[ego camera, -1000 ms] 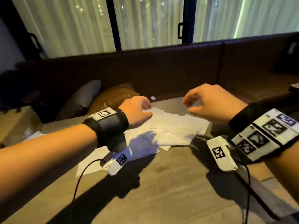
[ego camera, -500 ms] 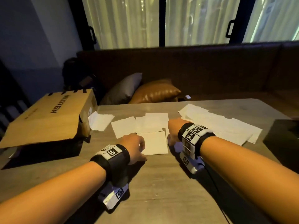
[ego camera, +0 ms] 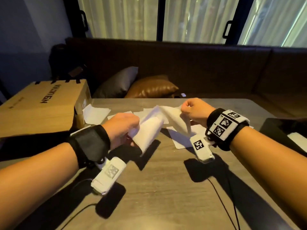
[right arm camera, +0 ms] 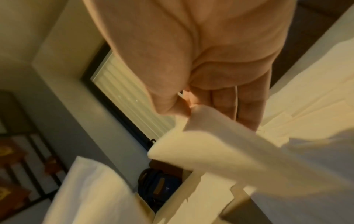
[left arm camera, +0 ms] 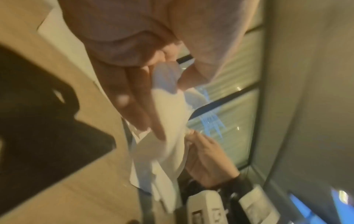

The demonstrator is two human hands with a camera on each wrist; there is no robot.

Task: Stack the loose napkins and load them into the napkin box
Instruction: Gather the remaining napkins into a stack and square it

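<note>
My left hand (ego camera: 123,128) grips a curled bunch of white napkins (ego camera: 147,130) lifted above the wooden table (ego camera: 166,188). In the left wrist view the fingers (left arm camera: 134,106) lie along the napkins (left arm camera: 168,128). My right hand (ego camera: 194,110) pinches one thin napkin (ego camera: 176,120) by its corner, raised next to the left hand's bunch. The right wrist view shows thumb and fingers (right arm camera: 226,100) pinching that napkin (right arm camera: 220,144). More loose napkins (ego camera: 96,113) lie flat on the table behind and below both hands. A brown cardboard box (ego camera: 38,107) lies at the table's left edge.
A dark flat object (ego camera: 285,130) sits at the table's right edge. Two cushions (ego camera: 151,87) rest on the brown bench behind the table. Cables (ego camera: 224,205) trail from the wrist cameras across the near table surface.
Half a second ago both hands were down on the flat napkins. Now both are lifted, the left gripping a bunch and the right pinching a single napkin.
</note>
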